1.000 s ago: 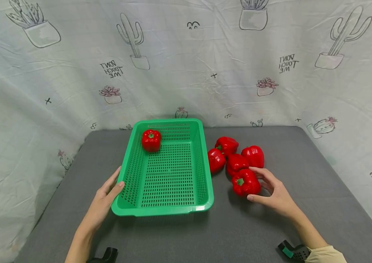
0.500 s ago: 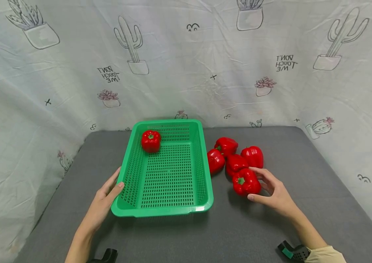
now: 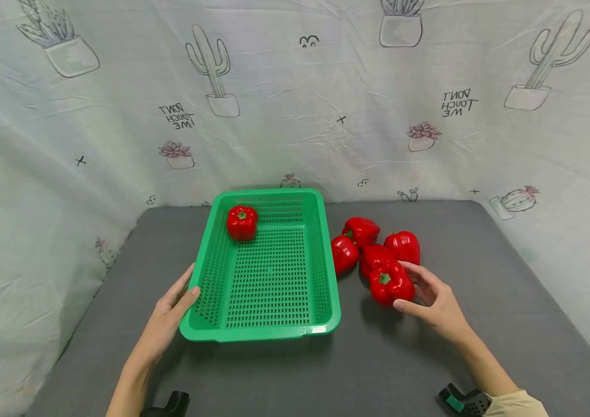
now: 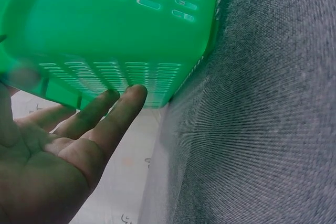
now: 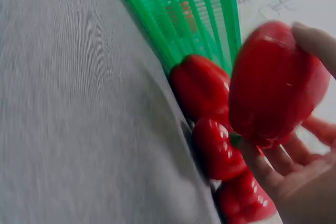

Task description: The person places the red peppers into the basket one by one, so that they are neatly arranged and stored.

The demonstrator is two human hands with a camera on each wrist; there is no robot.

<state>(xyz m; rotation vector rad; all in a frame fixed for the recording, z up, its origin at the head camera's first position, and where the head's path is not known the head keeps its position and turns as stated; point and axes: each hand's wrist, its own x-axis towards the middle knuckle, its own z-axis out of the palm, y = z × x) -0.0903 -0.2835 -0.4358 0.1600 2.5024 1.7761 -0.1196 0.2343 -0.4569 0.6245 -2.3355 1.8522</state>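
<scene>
A green plastic basket [image 3: 269,333] with slotted walls stands on the grey table. My left hand [image 3: 167,313] holds its left side, thumb on the rim and fingers against the outer wall; in the left wrist view these fingers [image 4: 123,116] reach along the slots. One red bell pepper [image 3: 241,223] sits in the basket's far left corner. To the right, my right hand [image 3: 438,304] grips another red bell pepper [image 5: 278,85] between thumb and fingers, raised off the table in the right wrist view.
Several more red bell peppers lie in a cluster right of the basket, among them the near-left pepper [image 3: 344,255], the far pepper [image 3: 361,231] and the right-hand pepper [image 3: 403,247]. A white cloth [image 3: 295,87] printed with cactuses hangs behind the grey table [image 3: 295,382].
The bell pepper in my right hand has risen slightly, and the thumb and fingers have moved up with it. My left hand keeps its place on the basket.
</scene>
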